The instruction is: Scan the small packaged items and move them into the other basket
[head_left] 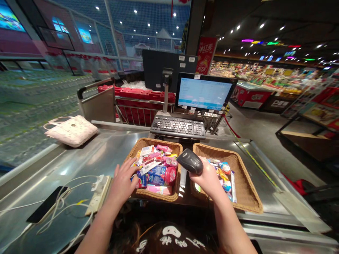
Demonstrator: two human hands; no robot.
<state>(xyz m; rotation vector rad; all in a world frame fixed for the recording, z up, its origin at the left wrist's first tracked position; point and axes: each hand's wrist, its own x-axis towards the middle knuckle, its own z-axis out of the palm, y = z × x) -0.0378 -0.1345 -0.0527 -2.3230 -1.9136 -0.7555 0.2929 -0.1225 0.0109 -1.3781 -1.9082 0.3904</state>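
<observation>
Your left hand point(123, 180) lies open, fingers spread, on the snack packets point(156, 167) at the near-left corner of the left wicker basket point(156, 196). Your right hand point(209, 178) is closed round the barcode scanner point(190, 161), above the gap beside the right wicker basket point(246, 187).

Recommendation: pinch one packet only and turn its code toward the scanner.

Clearances: the keyboard point(178, 126) sits just behind; the power strip point(97, 194) and its cables crowd the table point(111, 155) beside your left forearm.

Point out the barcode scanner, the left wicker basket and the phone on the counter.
barcode scanner point(191, 161), head view, on its dark top housing.
left wicker basket point(156, 197), head view, on its near rim.
phone point(45, 209), head view, on its black screen.
</observation>
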